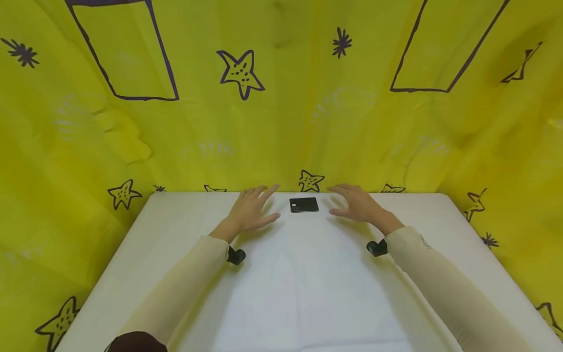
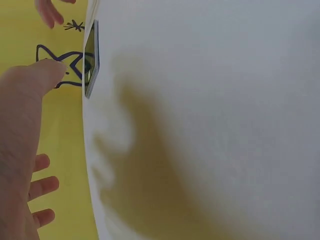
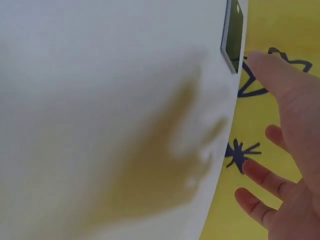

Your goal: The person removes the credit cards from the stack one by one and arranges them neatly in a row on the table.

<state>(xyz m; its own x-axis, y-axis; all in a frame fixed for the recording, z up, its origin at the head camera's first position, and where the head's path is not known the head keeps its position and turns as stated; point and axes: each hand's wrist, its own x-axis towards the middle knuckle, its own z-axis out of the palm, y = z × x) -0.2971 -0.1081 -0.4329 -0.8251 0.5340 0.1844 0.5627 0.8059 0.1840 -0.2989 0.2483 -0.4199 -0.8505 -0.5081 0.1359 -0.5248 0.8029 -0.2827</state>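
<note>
A small black rectangle resembling a bank card (image 1: 304, 205), with a pale chip-like square, lies flat near the white table's far edge. Its side looks layered in the left wrist view, like a thin stack (image 2: 92, 60). My left hand (image 1: 251, 211) hovers to its left, fingers spread and holding nothing. On the other side, my right hand (image 1: 357, 203) is held above the table with fingers apart and thumb extended, also holding nothing. Neither hand touches the black stack. In the right wrist view, the right thumb (image 3: 270, 72) appears close to the stack (image 3: 233, 37).
The white table (image 1: 303, 283) ends just beyond the black stack. Behind it and along both sides hangs a yellow cloth (image 1: 281, 122) with drawn stars. Dark wrist devices protrude under both sleeves. A dark rounded shape (image 1: 137, 342) shows at the bottom left.
</note>
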